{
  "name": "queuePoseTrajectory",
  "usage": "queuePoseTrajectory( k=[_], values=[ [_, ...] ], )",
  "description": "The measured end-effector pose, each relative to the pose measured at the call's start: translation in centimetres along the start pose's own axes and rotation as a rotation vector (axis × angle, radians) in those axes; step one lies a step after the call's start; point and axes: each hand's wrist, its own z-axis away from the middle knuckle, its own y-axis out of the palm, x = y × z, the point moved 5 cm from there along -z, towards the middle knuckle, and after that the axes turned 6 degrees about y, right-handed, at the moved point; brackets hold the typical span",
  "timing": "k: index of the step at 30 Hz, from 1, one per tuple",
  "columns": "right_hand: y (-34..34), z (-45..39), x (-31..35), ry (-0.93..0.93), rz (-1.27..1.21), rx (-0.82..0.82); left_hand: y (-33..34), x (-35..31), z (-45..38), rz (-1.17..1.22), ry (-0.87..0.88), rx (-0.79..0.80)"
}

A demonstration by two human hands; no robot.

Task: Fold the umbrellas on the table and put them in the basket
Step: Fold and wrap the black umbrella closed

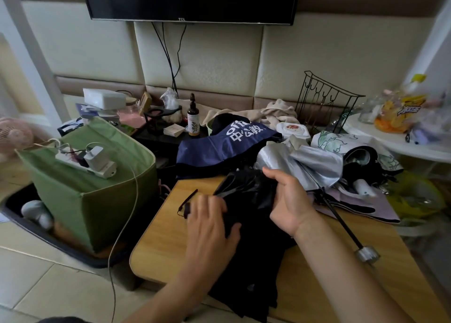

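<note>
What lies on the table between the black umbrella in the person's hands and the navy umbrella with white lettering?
In the head view, hardly anything: a narrow strip of bare wooden table separates the black umbrella from the navy umbrella.

Black umbrella [246, 196] (green basket [97, 200])

Padded wall [219, 61], mounted television [190, 0], tiled floor [48, 286]

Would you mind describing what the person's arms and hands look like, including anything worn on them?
Both arms are bare from the bottom edge of the picture up to the hands, with no sleeves in view. The left hand and right hand wear no gloves, and no rings, watch or bracelet show on the fingers or wrists. There are no markings on either forearm that I can make out.
</note>
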Motion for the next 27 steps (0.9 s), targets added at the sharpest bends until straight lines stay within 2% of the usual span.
queuePoseTrajectory(
  k=[4,9,15,19,24,27],
  values=[
    [-0.1,0.2,-0.4,0.114,0.157,0.043,2.6,-0.9,2.2,-0.182,0.109,0.242],
    [0.5,1.6,-0.6,0.225,0.306,0.192,3.7,-0.4,2.5,-0.306,0.203,0.224],
    [0.7,1.5,0.2,0.071,0.197,0.188,4.0,-0.5,2.1,-0.319,0.193,0.238],
    [0.6,1.5,0.3,0.033,0.168,0.180,4.2,-0.5,2.3,-0.330,0.181,0.242],
    [0.6,1.2,0.9,-0.150,-0.003,0.175,3.9,-1.0,2.7,-0.319,0.228,0.244],
    [0.6,1.2,0.9,-0.116,-0.011,0.168,3.9,-0.9,2.9,-0.303,0.215,0.263]
  ],
)
